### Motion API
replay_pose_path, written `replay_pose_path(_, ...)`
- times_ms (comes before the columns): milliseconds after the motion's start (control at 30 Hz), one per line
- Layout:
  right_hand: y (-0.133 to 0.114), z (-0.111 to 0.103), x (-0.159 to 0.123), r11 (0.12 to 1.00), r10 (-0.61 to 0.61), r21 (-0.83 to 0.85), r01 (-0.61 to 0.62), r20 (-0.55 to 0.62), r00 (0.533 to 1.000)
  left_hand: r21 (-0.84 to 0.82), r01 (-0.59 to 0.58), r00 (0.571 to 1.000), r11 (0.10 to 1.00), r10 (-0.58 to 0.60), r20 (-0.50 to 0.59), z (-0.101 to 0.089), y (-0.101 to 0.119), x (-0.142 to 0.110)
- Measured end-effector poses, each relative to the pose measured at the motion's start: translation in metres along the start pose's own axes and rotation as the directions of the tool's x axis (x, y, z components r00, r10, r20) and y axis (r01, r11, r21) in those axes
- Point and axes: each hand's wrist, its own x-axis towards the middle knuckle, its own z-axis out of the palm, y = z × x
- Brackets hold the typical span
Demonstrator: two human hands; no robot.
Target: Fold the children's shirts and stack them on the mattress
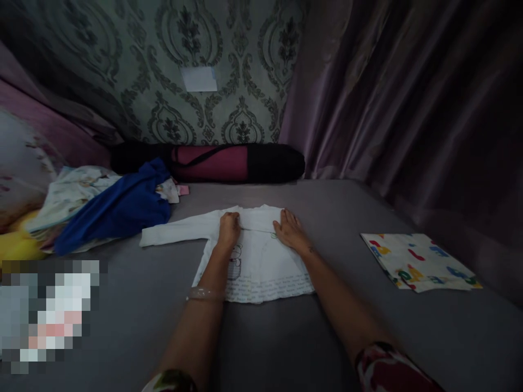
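Observation:
A small white long-sleeved shirt [281, 269] lies spread on the grey surface, with a printed figure on its front and rows of print along the hem. One sleeve stretches out flat to the left; the other is folded across the chest. My left hand [229, 227] is closed on the cuff end of the folded sleeve, near the left shoulder. At the opposite shoulder, my right hand [291, 228] lies flat on the fabric, fingers extended. A clear bangle is on my left wrist.
Heaped clothes, including a blue garment [122, 204], lie at the left beside something yellow [20, 239]. A black and maroon long bag [212, 163] rests against the patterned wall. On the right is a folded cloth with colourful print [420, 261], near purple curtains [347, 92].

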Motion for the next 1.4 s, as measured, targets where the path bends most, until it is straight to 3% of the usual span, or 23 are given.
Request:
replay_pose_path(167,-0.010,-0.017,0.007,0.998,0.042,-0.060,-0.034,0.149,0.988,0.154,-0.087,0.996,0.984,0.086,0.014,0.005,0.017,-0.003)
replay_pose_path(267,-0.030,-0.025,0.005,0.987,-0.132,-0.081,0.137,0.069,0.989,0.138,-0.179,0.981,0.974,0.165,0.106,0.015,0.030,-0.008)
replay_pose_path(367,-0.048,-0.019,0.002,0.931,-0.359,-0.048,0.363,0.074,0.930,0.126,-0.203,0.964,0.971,0.175,0.201,0.024,0.034,-0.012)
replay_pose_path(433,-0.055,-0.010,0.000,0.912,-0.406,-0.019,0.410,0.105,0.908,0.122,-0.171,0.962,0.978,0.139,0.236,0.028,0.031,-0.014)
replay_pose_path(600,-0.053,0.007,0.002,0.924,-0.382,0.023,0.381,0.092,0.920,0.180,-0.104,0.961,0.978,0.052,0.271,0.029,0.016,-0.013)
replay_pose_path(733,-0.047,0.006,0.003,0.932,-0.363,0.040,0.361,0.129,0.923,0.157,-0.058,0.977,0.986,0.024,0.211,0.031,0.011,-0.013)
replay_pose_path(900,-0.039,0.004,0.003,0.970,-0.241,0.010,0.241,0.103,0.965,0.100,-0.010,0.983,0.995,-0.008,0.183,0.032,0.010,-0.014)
replay_pose_path(1033,-0.034,0.002,0.004,0.985,-0.165,-0.026,0.169,0.117,0.979,0.286,-0.048,0.977,0.957,-0.014,0.211,0.029,0.016,-0.016)
replay_pose_path(1200,-0.027,-0.003,0.007,0.993,-0.062,-0.089,0.072,0.111,0.992,0.595,-0.129,0.949,0.794,-0.074,0.305,0.025,0.027,-0.018)
replay_pose_path(1400,-0.018,-0.001,0.004,0.994,-0.034,-0.102,0.027,-0.070,0.997,0.669,-0.142,0.951,0.730,-0.088,0.297,0.024,0.030,-0.018)
